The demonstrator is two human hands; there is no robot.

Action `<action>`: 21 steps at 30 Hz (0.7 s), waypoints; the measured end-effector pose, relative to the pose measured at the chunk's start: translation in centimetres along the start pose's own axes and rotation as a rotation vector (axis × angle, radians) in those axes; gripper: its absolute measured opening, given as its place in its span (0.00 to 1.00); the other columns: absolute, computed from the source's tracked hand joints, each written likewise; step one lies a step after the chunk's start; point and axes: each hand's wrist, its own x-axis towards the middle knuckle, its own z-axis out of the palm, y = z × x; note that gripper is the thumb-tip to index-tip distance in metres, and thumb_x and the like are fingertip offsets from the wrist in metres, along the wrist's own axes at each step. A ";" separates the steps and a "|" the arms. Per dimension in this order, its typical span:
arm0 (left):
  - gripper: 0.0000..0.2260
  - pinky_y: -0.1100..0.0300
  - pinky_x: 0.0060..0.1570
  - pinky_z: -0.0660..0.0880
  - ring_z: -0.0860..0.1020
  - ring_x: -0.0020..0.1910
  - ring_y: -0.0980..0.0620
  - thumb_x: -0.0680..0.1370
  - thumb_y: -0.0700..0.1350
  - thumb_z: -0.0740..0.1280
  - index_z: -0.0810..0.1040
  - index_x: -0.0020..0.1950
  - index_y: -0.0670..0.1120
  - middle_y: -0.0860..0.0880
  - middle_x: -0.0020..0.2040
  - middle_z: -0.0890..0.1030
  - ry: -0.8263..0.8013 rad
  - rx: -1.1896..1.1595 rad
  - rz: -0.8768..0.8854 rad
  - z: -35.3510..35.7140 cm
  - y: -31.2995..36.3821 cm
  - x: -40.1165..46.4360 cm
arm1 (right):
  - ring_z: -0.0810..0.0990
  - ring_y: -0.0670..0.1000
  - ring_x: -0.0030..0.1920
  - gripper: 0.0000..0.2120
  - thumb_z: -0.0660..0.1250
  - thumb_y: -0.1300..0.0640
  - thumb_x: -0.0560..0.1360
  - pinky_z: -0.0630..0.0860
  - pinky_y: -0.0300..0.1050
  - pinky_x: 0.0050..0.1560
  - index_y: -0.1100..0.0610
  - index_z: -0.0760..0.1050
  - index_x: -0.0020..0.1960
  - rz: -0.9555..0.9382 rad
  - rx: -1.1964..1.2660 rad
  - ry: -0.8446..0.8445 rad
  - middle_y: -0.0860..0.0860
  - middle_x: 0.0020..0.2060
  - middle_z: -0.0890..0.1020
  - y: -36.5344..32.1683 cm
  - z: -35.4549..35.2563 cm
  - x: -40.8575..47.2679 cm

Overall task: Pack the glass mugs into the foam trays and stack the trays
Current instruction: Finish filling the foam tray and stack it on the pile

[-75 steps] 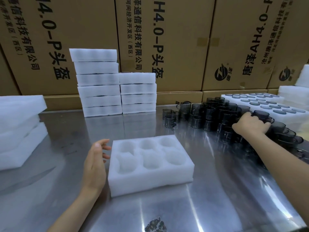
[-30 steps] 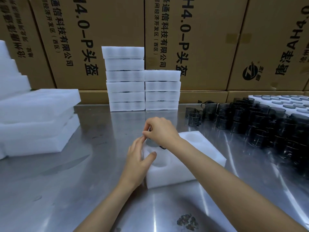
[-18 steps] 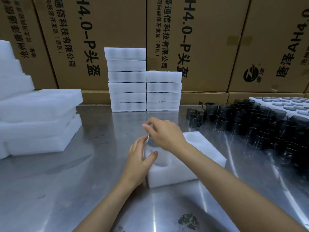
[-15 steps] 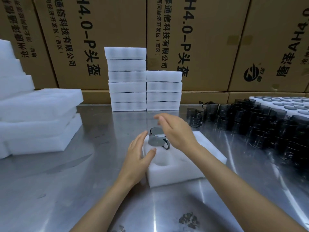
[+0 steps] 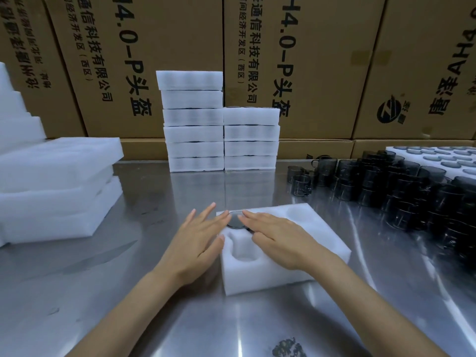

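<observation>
— Boxes [image 5: 164, 60] of brown card are seen behind the steel desk [image 5: 77, 292]. What is kept on the desk?

— White foam stacks [image 5: 195, 122] are set at the far edge, more foam [image 5: 56, 191] at the left edge, dark glass mugs [image 5: 401, 186] at the right edge.

— And near the front edge?

— One foam tray [image 5: 324, 243] is laid there. One mug [image 5: 235, 219] is sunk in its far left hole.

— And the hands?

— The left hand [image 5: 197, 243] is laid flat at the tray's left side, fingers straight. The right hand [image 5: 280, 240] is spread flat over the tray, fingertips on the mug's rim. Nothing is gripped.

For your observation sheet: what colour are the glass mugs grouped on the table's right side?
Dark smoky grey, see-through glass mugs; the head view shows it.
</observation>
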 end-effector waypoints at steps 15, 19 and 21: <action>0.14 0.71 0.65 0.59 0.66 0.70 0.55 0.82 0.40 0.57 0.73 0.67 0.46 0.54 0.66 0.72 0.182 -0.586 -0.383 1.8 3.0 1.3 | 0.55 0.46 0.75 0.24 0.47 0.46 0.81 0.51 0.49 0.73 0.45 0.54 0.76 0.085 0.001 0.048 0.42 0.76 0.55 -0.7 0.9 0.4; 0.13 0.73 0.49 0.69 0.74 0.61 0.53 0.80 0.39 0.61 0.75 0.65 0.43 0.49 0.61 0.77 0.389 -0.987 -0.606 1.9 4.4 2.2 | 0.67 0.48 0.69 0.20 0.56 0.47 0.80 0.64 0.44 0.65 0.49 0.69 0.70 0.141 0.320 0.337 0.46 0.68 0.72 0.4 -0.3 0.1; 0.16 0.72 0.49 0.69 0.73 0.59 0.55 0.80 0.39 0.62 0.72 0.68 0.46 0.51 0.63 0.75 0.406 -0.995 -0.618 2.3 4.4 2.0 | 0.71 0.49 0.65 0.17 0.59 0.51 0.79 0.67 0.43 0.62 0.51 0.73 0.66 0.222 0.366 0.512 0.47 0.63 0.76 2.4 -1.7 -0.3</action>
